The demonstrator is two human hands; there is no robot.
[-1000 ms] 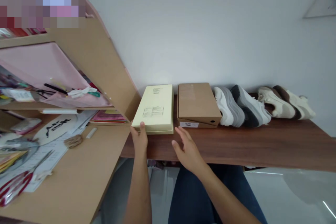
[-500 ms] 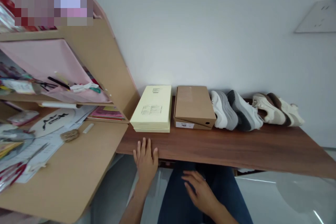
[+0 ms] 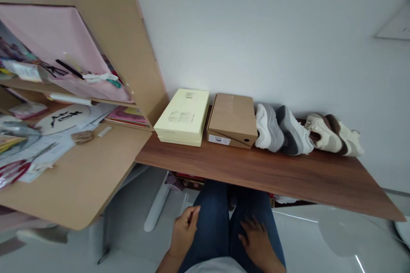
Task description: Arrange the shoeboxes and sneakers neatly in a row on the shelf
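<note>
My left hand (image 3: 184, 232) rests low beside my left thigh, fingers loosely curled, holding nothing. My right hand (image 3: 256, 241) lies flat on my right thigh with the fingers spread. Both are well back from the dark wooden shelf (image 3: 256, 170). On that shelf a pale yellow box (image 3: 182, 116) lies closed next to a brown cardboard shoe box (image 3: 232, 119) against the wall.
Right of the boxes stand white-grey sneakers (image 3: 283, 130) and beige-brown sneakers (image 3: 333, 136). A light wooden desk (image 3: 83, 179) on the left carries papers, twine and stationery, with a pink-backed shelf unit (image 3: 57, 47) above it. White glossy floor lies below.
Both hands have left the yellow box and the shelf edge and dropped onto my legs. The view has pulled back and lowered.
</note>
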